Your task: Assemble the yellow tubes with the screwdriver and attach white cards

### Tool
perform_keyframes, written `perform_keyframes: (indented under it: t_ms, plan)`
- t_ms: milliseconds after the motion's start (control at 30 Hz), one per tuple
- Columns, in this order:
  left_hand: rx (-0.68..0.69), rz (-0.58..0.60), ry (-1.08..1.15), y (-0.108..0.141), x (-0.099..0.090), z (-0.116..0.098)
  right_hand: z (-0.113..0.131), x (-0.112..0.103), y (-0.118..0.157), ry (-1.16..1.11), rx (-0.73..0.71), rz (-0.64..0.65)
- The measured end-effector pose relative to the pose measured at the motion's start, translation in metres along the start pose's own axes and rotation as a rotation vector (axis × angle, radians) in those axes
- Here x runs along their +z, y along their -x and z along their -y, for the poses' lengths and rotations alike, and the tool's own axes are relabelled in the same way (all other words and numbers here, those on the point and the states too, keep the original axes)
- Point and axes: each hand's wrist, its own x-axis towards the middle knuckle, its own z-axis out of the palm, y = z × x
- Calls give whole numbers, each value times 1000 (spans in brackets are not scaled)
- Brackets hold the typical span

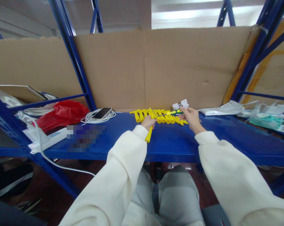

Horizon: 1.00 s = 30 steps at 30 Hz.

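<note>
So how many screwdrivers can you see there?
1: the screwdriver in the right hand, its shaft pointing toward the yellow piece in the left hand. Any others could be hidden from this view.

A yellow piece (148, 135) is tilting in the left grip (147, 121), its wide, rounded end pointing down towards the near edge of the blue worktop (123, 135). A screwdriver (175, 112) with a yellow and green handle is staying nearly level in the right grip (191, 118), its thin shaft pointing left towards the held piece; whether its tip is touching that piece is too small to tell. More yellow pieces (167, 119) are lying close together in a row on the worktop, just beyond the held one. Most are turning their wide ends to the near edge, while narrower parts are pointing away behind them.
</note>
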Motion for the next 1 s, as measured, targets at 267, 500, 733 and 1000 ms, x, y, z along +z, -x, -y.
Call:
perform_keyframes:
  t_ms: [267,500,733,1000]
  plan:
    - [43,-44,7,-9,-5,7,5,-1,2,76,112,5]
    - [58,-7,-6,-10,-2,9,7,0,10,231,235,227]
    - [100,56,-3,-8,-4,4,-6,-7,10,431,272,630]
    - [246,142,-170,-7,-7,4,-26,-11,-4,583,106,699]
